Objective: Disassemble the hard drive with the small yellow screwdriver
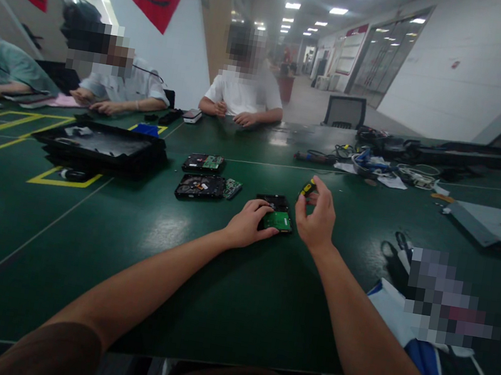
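Observation:
My left hand grips the near left side of a hard drive, thumb along its front edge and fingers over its top. The drive lies on the green table with its green circuit board facing up. Just right of it and raised above the table, my right hand pinches a screwdriver with a yellow and black handle between thumb and fingers. Its tip cannot be made out. To the left lie two more hard drives, one farther back and one nearer, with a loose circuit board beside the nearer one.
A stack of black trays stands at left. Cables and a silver metal case lie at right, with a blue and white packet nearer me. Across the table sits a person in white; two others sit farther left.

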Demonstrator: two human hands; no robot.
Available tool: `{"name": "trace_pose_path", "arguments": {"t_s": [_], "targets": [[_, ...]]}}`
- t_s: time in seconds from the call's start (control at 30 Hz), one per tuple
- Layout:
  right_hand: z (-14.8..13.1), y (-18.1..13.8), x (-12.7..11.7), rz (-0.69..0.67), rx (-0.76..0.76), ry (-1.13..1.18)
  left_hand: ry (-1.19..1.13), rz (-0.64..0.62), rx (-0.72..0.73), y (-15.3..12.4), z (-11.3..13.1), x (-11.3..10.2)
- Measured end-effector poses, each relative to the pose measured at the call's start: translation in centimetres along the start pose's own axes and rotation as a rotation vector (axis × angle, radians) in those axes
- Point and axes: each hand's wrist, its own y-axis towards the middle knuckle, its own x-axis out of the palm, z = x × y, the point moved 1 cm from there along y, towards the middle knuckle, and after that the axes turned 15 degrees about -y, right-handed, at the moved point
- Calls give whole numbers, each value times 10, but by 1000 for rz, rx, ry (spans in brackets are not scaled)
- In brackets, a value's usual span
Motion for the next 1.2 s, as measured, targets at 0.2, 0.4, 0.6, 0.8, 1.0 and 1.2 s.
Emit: {"name": "trace_pose_path", "arguments": {"t_s": [0.2, 0.4, 0.6, 0.8, 1.0, 1.2], "targets": [[-1, 1, -2, -4, 5, -11, 2, -3, 7, 0, -1, 1], [-1, 1, -1, -9, 4, -5, -1, 4, 4, 0, -2, 1], [1, -1, 1, -28, 14, -8, 3, 6, 14, 0, -2, 1], [1, 0, -1, -32, 19, -3, 3, 2, 7, 0, 0, 1], [1, 1, -1, -18, -1, -4, 10, -2, -1, 1, -1, 1], [1, 1, -1, -22, 19, -12, 12, 1, -2, 1, -2, 2]]}}
